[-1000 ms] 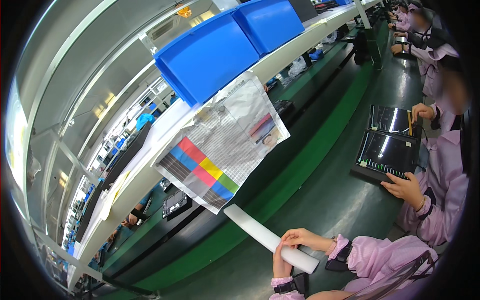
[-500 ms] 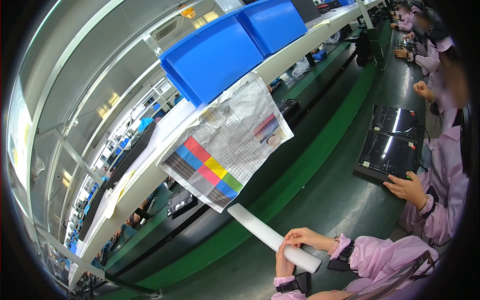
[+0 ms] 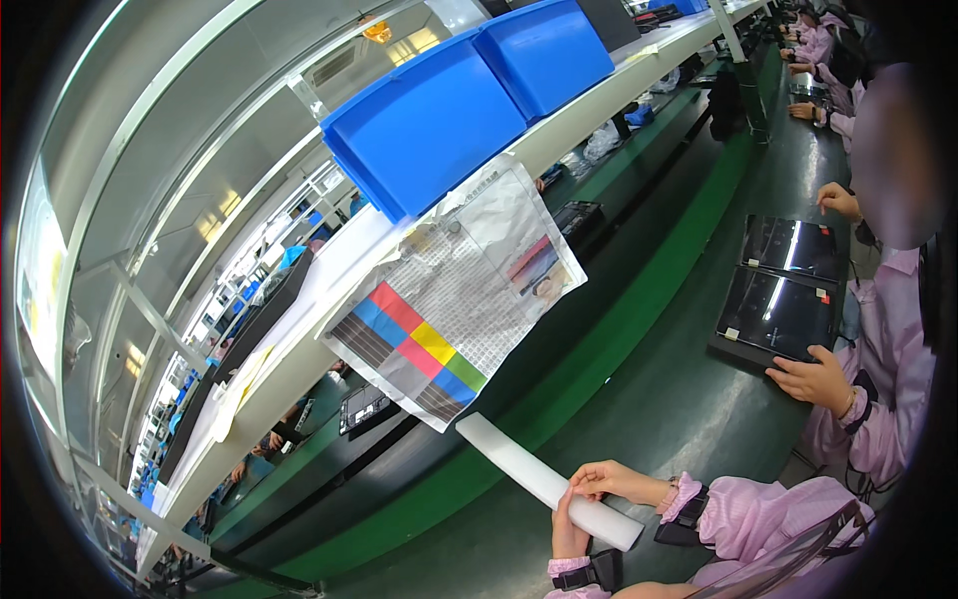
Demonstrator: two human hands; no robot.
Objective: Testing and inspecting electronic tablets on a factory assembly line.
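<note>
White foam roll is lying diagonally over the green bench, upper end pointing toward the hanging printed sheet, lower end near the picture's bottom edge. Right hand is curling over the roll from above, fingers wrapping it. Left hand is gripping it from below, thumb up against it. Both wrists are wearing dark straps and pink sleeves. Sheet is hanging off a white shelf under two blue bins. Co-worker's hand is resting at a black laptop, well apart.
</note>
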